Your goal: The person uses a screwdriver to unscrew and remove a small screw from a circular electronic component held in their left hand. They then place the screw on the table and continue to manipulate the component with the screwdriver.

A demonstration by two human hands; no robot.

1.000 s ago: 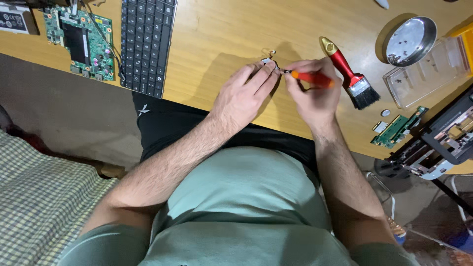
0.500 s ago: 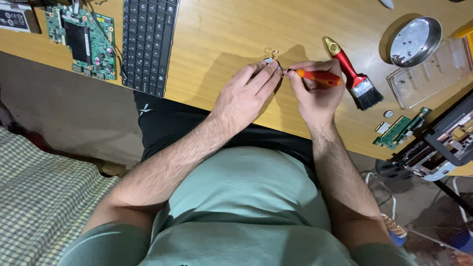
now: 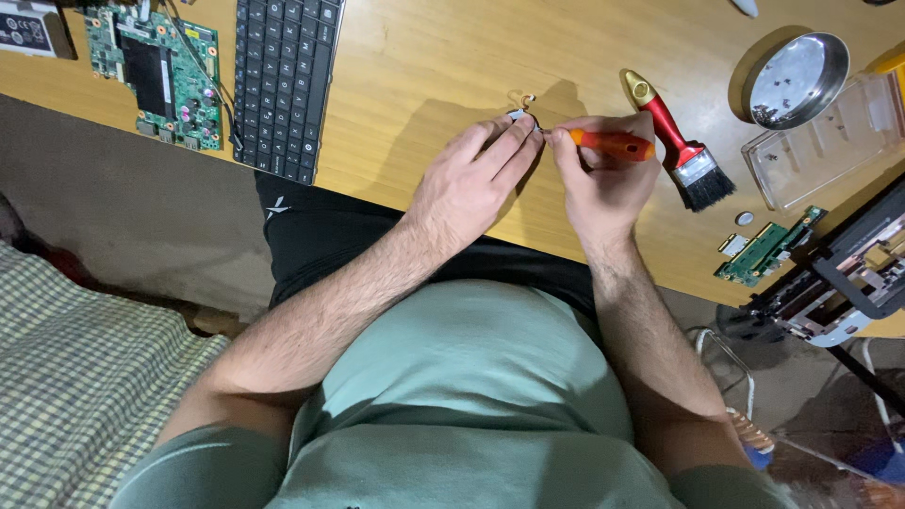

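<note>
Between both hands, a small metal part (image 3: 521,116) (mostly hidden) shows.

Orange screwdriver handle (image 3: 611,144) there, red-handled brush (image 3: 677,141) with gold tip and black bristles beside it. Honey-yellow wood-grain worktop (image 3: 424,75). Black keyboard (image 3: 283,80), green circuit board (image 3: 156,71), silver dish (image 3: 797,80). Pale green shirt (image 3: 471,396), and a green-and-cream checked cloth (image 3: 75,377).
</note>
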